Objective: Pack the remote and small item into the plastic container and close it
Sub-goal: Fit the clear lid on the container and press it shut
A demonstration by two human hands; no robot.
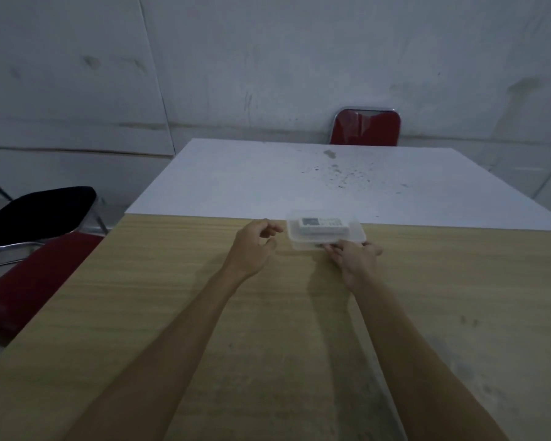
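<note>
- Plastic container: a clear, shallow rectangular tub standing on the wooden surface, at its far edge where a white surface begins. Its long axis runs left to right across the person's front.
- Remote: lies flat inside the container, along the far wall, its long axis parallel to the tub's. Whether a lid already covers it cannot be told through the clear plastic.
- Small item: a dark sliver shows at the near wall, by the right fingertips; too small to identify with confidence.
- Right hand: at the container's near long side, toward the right corner, fingertips touching the rim or wall. The grip appears pinched on that near edge, though how firmly cannot be told.
- Left hand: just beside the container's left short end, not touching it. Fingers curled, thumb and forefinger apart, nothing held.
- Governing relation: the container lies directly ahead of the right hand and to the right of the left hand. The right is thus the nearer, already in contact; the left need only travel rightward to meet the short end and steady or press the tub closed.
</note>
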